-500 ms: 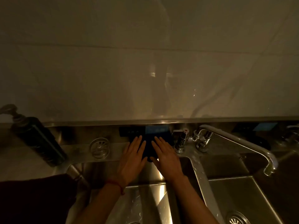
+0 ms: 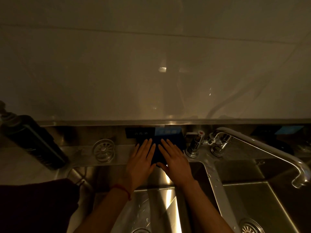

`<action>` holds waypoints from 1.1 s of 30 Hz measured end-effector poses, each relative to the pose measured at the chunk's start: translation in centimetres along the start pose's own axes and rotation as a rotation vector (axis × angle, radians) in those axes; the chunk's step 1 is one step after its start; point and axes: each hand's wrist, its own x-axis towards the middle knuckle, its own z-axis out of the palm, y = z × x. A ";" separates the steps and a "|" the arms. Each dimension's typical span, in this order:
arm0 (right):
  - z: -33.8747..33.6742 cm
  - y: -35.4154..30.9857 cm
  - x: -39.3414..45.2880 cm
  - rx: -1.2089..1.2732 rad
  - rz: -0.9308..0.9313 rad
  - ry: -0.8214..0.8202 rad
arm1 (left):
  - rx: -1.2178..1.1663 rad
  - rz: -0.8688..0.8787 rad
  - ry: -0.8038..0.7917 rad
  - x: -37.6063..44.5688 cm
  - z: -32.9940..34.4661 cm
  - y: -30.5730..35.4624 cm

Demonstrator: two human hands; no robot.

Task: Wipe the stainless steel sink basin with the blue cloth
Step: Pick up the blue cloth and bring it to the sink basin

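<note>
The dark blue cloth [image 2: 157, 154] lies flat on the back ledge of the stainless steel sink, behind the left basin [image 2: 151, 212]. My left hand [image 2: 141, 163] rests palm down on its left part, fingers spread and straight. My right hand [image 2: 173, 160] presses flat on its right part in the same way. Both hands cover most of the cloth; only a strip between them and its far edge show. The scene is dim.
A chrome tap [image 2: 252, 145] with two valves swings right over the right basin [image 2: 262, 207]. A round drain strainer [image 2: 103, 150] sits on the ledge to the left. A dark pump bottle [image 2: 32, 140] stands far left, and a dark towel [image 2: 37, 204] hangs at lower left.
Both hands stay flat on the cloth in nearly the same spot; the view has shifted only slightly.
</note>
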 end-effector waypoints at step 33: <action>-0.4 -1.0 0.5 -0.034 -0.004 0.193 | 0.001 0.073 0.289 -0.1 1.9 0.1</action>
